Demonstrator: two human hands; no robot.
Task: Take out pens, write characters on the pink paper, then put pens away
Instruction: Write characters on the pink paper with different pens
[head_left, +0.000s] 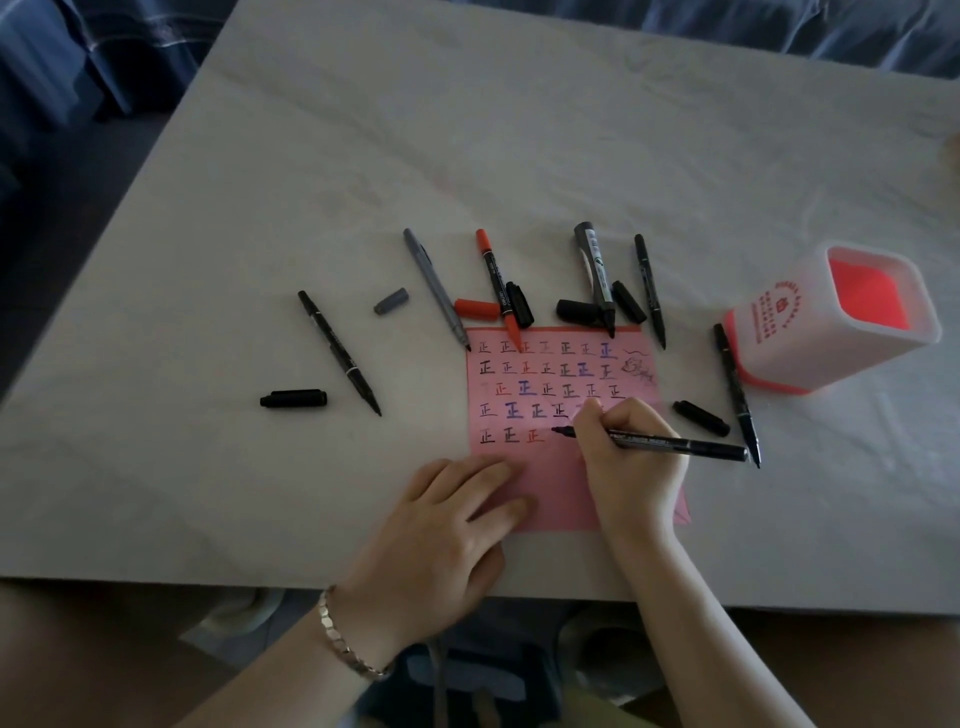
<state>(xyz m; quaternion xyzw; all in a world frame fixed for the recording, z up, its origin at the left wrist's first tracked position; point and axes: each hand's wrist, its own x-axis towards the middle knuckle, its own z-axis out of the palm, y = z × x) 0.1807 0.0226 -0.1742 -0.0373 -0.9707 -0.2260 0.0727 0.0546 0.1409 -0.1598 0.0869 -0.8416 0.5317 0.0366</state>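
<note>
A pink paper (550, 483) lies near the table's front edge, with rows of written characters on its upper part. My right hand (628, 467) grips a black pen (675, 444), whose tip touches the paper in the fifth row, right of a red character. My left hand (447, 530) lies flat, its fingers pressing the paper's lower left corner. Several uncapped pens lie around the paper's top edge: a grey one (436, 288), a red one (497, 288), a thick grey marker (596, 275) and thin black ones (649, 291). Loose caps (293, 399) lie among them.
A white and red pen holder (779, 332) stands empty at the right of the white table (363, 156). Another black pen (338, 352) lies left of the paper, one more (735, 389) beside the holder. Blue fabric shows beyond the far edge.
</note>
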